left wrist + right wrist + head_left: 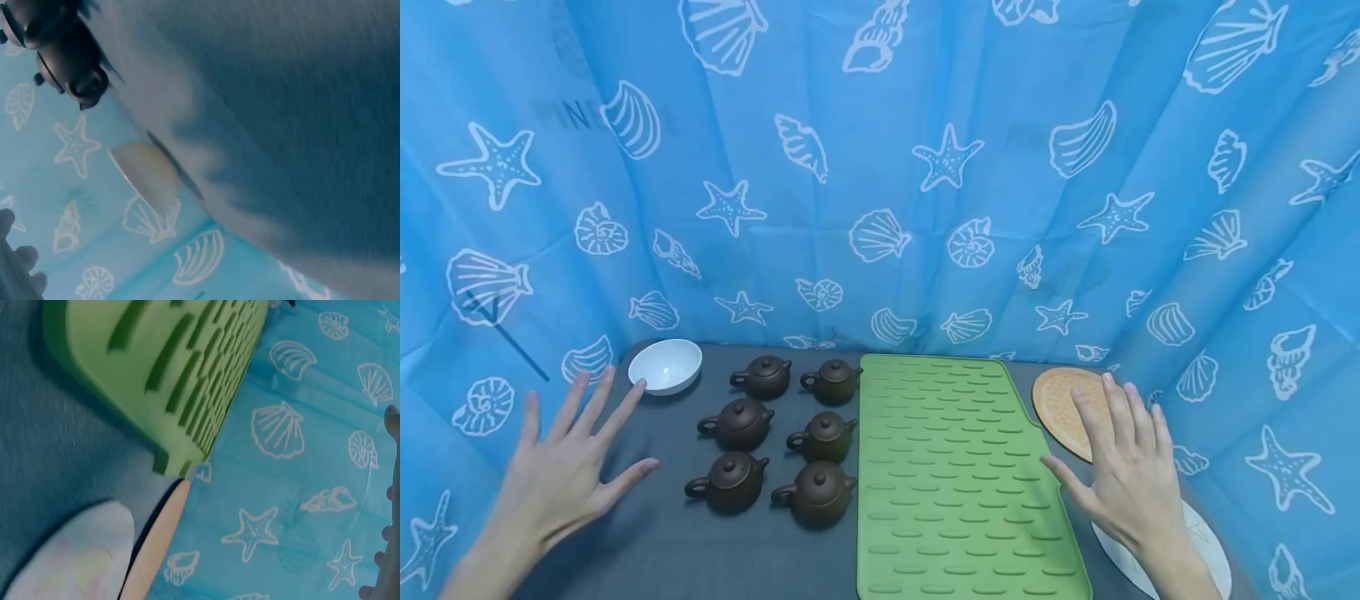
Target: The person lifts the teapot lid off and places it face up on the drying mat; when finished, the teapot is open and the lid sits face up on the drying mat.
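Fingers spread, my left hand (568,467) hovers over the left part of the table, nearest to a white bowl (666,367). My right hand (1123,475), also spread and holding nothing, is above the table between an orange round mat (1067,408) and a white round mat (1206,542). Several dark brown teapots stand in two columns, among them a back teapot (765,377) and a front teapot (818,496), handles to the left. Right of them lies a green ridged drying mat (955,483). The left wrist view shows the bowl (147,175) and two teapots.
A grey cloth (715,558) covers the table. Blue curtains (865,167) with white shell and starfish prints hang behind and at both sides, close to the table's edges. The drying mat's raised rim (119,406) shows in the right wrist view.
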The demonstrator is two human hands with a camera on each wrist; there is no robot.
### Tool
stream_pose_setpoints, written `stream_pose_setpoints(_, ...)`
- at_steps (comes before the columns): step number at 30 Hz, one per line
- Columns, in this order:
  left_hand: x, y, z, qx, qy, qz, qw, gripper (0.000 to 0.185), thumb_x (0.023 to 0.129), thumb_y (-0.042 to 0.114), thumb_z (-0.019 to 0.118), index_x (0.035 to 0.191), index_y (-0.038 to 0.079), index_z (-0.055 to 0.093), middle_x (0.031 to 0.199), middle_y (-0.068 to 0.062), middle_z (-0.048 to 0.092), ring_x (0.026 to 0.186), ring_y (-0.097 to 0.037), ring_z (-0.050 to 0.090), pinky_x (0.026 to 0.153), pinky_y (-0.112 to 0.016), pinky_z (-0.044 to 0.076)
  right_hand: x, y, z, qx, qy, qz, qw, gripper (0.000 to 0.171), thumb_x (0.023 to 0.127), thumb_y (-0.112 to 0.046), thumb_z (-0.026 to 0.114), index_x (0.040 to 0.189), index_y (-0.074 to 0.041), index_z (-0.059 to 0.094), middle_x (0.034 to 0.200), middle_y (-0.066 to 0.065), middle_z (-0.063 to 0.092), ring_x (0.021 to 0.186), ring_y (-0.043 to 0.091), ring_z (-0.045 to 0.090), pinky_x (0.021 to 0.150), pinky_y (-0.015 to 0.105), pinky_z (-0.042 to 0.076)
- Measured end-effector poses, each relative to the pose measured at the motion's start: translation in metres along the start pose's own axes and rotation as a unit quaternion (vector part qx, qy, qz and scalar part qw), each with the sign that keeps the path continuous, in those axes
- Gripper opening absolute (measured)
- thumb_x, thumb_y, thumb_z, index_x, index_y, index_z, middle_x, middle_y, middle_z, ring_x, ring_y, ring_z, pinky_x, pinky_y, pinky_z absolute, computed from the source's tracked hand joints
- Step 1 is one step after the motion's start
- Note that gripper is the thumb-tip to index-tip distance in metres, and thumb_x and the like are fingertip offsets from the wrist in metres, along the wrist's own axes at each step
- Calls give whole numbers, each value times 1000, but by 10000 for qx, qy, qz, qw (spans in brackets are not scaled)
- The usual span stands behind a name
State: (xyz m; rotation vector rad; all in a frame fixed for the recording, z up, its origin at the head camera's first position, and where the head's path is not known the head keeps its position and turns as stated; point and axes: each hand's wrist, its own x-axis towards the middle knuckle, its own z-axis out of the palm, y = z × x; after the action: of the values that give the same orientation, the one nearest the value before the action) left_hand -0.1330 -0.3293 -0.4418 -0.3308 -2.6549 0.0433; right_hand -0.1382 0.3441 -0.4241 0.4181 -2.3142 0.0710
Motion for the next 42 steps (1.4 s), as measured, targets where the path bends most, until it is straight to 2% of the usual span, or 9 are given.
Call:
stream_pose_setpoints(6, -8, 16, 3, -505, 14, -159, 9986, 102, 93, 71, 69, 173, 22, 29, 174, -21, 37, 167, -42, 25, 133, -75, -6, -1, -18, 10, 220, -70, -142, 9996, 97, 103, -83, 33, 159, -5, 51, 162, 32, 48, 144, 56, 46, 125, 65, 33)
stream_pose_setpoints(11, -9, 43, -4, -1055, -181, -710, 9917, 81, 94, 64, 75, 156, 13, 57, 149, -25, 63, 132, -51, 60, 110, -80, 40, -2, -39, 19, 625, 42, -204, 9978, 88, 107, -75, 38, 155, -2, 54, 155, 32, 53, 131, 53, 56, 104, 69, 47)
stream_pose_setpoints(15, -9, 66, -9, -1680, -489, -1011, 9794, 60, 98, 50, 78, 144, 13, 66, 132, -20, 73, 113, -43, 71, 87, -68, 58, -3, -59, 26, 1176, -5, -266, 9927, 78, 110, -66, 41, 151, -2, 57, 154, 31, 55, 129, 52, 60, 99, 70, 52)
stream_pose_setpoints(21, -4, 97, -14, -3008, -970, -1361, 9389, 39, 102, 34, 78, 137, 20, 70, 125, -2, 77, 99, -17, 75, 76, -31, 63, 0, -94, 37, 1815, -335, -381, 9821, 59, 95, -28, 82, 145, -3, 61, 145, 23, 61, 124, 41, 66, 88, 56, 62)
stream_pose_setpoints(26, 2, 122, -6, -3938, -1555, -1814, 8876, 30, 101, 29, 78, 130, 22, 74, 123, 2, 77, 93, -5, 69, 73, -20, 58, 3, -121, 44, 2696, -563, -240, 9610, 63, 79, -1, 92, 137, -6, 65, 132, 10, 68, 110, 22, 70, 86, 39, 63)
stream_pose_setpoints(30, 2, 142, 4, -4458, -1896, -2197, 8468, 27, 99, 21, 81, 125, 21, 76, 120, 2, 77, 90, -4, 69, 73, -20, 59, 5, -143, 49, 4002, -1114, 226, 9094, 49, 87, 3, 86, 131, -8, 67, 124, 11, 72, 100, 18, 73, 80, 32, 66)
stream_pose_setpoints(35, 0, 160, 13, -4727, -1920, -2315, 8283, 27, 96, 15, 83, 122, 17, 78, 123, -1, 79, 86, -4, 74, 69, -22, 59, 15, -169, 57, 5619, -2306, 1065, 7873, 31, 100, -6, 76, 130, -2, 68, 127, 27, 71, 104, 23, 76, 86, 32, 67)
stream_pose_setpoints(38, 2, 166, 16, -4730, -1947, -2393, 8253, 27, 96, 14, 82, 124, 16, 78, 126, -3, 77, 79, -6, 74, 63, -24, 57, 25, -184, 62, 6081, -2874, 1355, 7275, 35, 103, -13, 75, 132, 4, 66, 130, 33, 68, 105, 16, 75, 88, 29, 66)
stream_pose_setpoints(42, 5, 172, 18, -4842, -1959, -2455, 8166, 26, 98, 10, 79, 125, 10, 78, 119, -7, 77, 68, -13, 74, 60, -25, 56, 39, -205, 71, 6233, -3286, 1346, 6967, 36, 103, -16, 75, 132, 5, 66, 132, 30, 68, 101, 11, 74, 82, 25, 65)
